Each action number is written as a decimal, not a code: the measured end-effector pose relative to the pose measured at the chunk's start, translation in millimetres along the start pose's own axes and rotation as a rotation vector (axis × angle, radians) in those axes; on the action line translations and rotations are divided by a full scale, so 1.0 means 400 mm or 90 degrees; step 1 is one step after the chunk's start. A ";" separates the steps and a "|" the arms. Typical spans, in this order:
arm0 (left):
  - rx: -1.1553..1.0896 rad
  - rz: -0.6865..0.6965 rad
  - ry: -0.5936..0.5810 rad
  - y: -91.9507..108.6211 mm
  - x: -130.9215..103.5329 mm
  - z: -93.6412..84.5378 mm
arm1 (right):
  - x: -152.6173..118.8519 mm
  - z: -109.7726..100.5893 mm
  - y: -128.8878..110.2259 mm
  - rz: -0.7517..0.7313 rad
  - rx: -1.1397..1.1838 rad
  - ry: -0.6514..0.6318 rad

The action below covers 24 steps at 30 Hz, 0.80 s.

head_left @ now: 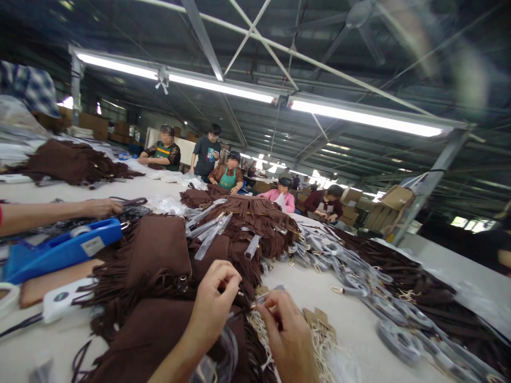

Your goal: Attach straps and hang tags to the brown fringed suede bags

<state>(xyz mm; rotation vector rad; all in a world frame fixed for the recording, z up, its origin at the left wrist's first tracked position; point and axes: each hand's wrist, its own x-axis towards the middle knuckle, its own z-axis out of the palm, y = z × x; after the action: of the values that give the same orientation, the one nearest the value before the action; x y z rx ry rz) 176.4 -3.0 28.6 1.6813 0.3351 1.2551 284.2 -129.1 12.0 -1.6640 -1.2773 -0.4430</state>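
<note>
My left hand [215, 298] is closed in a pinch above a brown fringed bag [159, 324] that lies nearest to me. Close by on its right, my right hand [285, 330] also pinches with thumb and forefinger. Something small and pale shows at its fingertips, too small to name. What the left fingers grip is hidden. Beneath the right hand lies a tangle of cream strings [321, 346] with small brown card tags [319, 319]. A coiled strap in clear plastic [227, 346] rests on the bag below my hands.
Another fringed bag [159, 252] lies ahead. At left are a blue tape dispenser [64, 250], a white device [67, 298] and a co-worker's hand [99, 207]. Plastic-wrapped straps [351, 282] spread along the right. Several people stand or sit at the far side.
</note>
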 end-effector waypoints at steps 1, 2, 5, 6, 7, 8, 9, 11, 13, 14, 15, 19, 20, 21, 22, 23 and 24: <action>0.013 0.017 -0.006 0.012 0.010 -0.007 | 0.000 -0.003 -0.002 -0.031 0.000 0.033; 0.020 0.033 -0.024 0.027 0.018 -0.013 | 0.002 -0.004 -0.007 -0.058 0.003 0.053; 0.021 0.075 -0.122 0.080 0.029 -0.015 | 0.013 0.002 -0.030 -0.095 0.032 0.007; 0.019 0.086 -0.157 0.099 0.030 -0.013 | 0.018 0.005 -0.039 -0.084 0.057 -0.036; 0.017 0.095 -0.185 0.117 0.030 -0.015 | 0.025 0.005 -0.046 -0.059 0.093 -0.080; 0.016 0.102 -0.202 0.133 0.030 -0.020 | 0.031 0.002 -0.052 -0.023 0.141 -0.117; 0.021 0.109 -0.215 0.145 0.028 -0.032 | 0.038 -0.007 -0.056 0.018 0.196 -0.146; 0.066 0.115 -0.264 0.153 0.015 -0.078 | 0.050 -0.041 -0.057 0.108 0.308 -0.187; 0.165 0.118 -0.400 0.138 -0.018 -0.150 | 0.060 -0.095 -0.052 0.178 0.401 -0.210; 0.235 0.116 -0.493 0.123 -0.042 -0.189 | 0.064 -0.125 -0.049 0.199 0.434 -0.212; 0.312 0.116 -0.574 0.103 -0.070 -0.228 | 0.066 -0.155 -0.045 0.214 0.461 -0.198; 0.596 0.066 -0.662 0.022 -0.161 -0.332 | 0.053 -0.232 -0.029 0.230 0.536 -0.145; 0.624 0.059 -0.668 0.011 -0.168 -0.342 | 0.046 -0.236 -0.027 0.234 0.544 -0.151; 0.637 0.062 -0.671 0.005 -0.167 -0.348 | 0.039 -0.236 -0.025 0.243 0.548 -0.156; 0.645 0.069 -0.669 0.005 -0.159 -0.349 | 0.032 -0.233 -0.026 0.262 0.549 -0.162; 0.649 0.076 -0.668 0.009 -0.146 -0.347 | 0.027 -0.227 -0.028 0.287 0.550 -0.168; 0.652 0.082 -0.663 0.017 -0.129 -0.343 | 0.024 -0.221 -0.033 0.307 0.554 -0.170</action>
<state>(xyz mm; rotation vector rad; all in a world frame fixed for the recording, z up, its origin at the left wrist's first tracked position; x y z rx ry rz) 36.1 30.9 3.3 2.9863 0.2147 0.0571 298.6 -198.3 67.6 -1.2102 -0.9780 0.5773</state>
